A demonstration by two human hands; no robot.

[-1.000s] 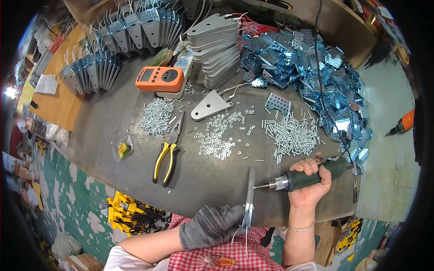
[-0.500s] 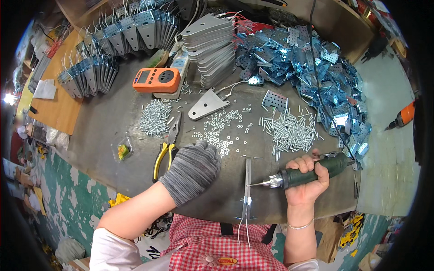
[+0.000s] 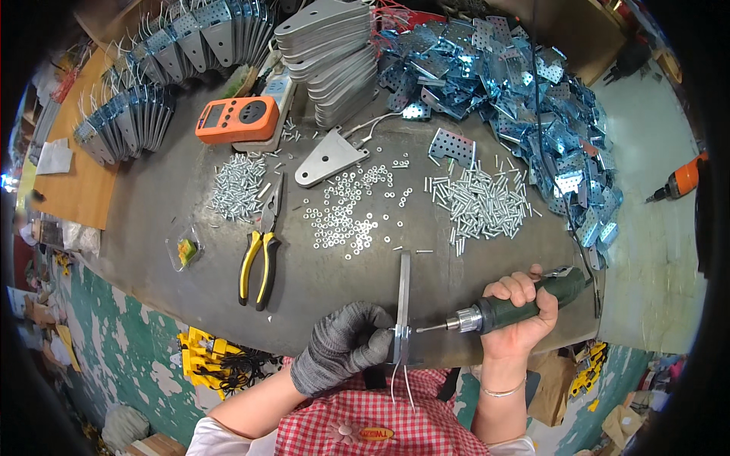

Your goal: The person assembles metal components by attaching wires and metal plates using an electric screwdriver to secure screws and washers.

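My left hand [image 3: 346, 343], in a grey knit glove, is closed with fingertips pinched against the left side of a grey metal plate [image 3: 403, 292]. Whatever small thing lies between the fingertips is hidden. The plate stands on edge near the table's front, with a shiny bracket at its near end and two white wires hanging down. My bare right hand [image 3: 521, 315] wraps round a dark green electric screwdriver [image 3: 502, 310]. Its bit points left, close to the plate's right side at the bracket. Loose nuts [image 3: 342, 213] and screws [image 3: 487, 199] lie beyond.
Pliers [image 3: 260, 262] with yellow-black handles lie at left. Farther back are more screws [image 3: 238, 186], an orange meter [image 3: 237, 119], a flat triangular plate [image 3: 328, 158] and stacked plates [image 3: 327, 53]. Blue-silver perforated brackets [image 3: 502, 91] heap at the back right, crossed by a black cable [image 3: 541, 137].
My left hand has come from beside the nuts and pliers toward me, to the left side of the upright plate. My right hand keeps hold of the screwdriver, its bit now at the bracket.
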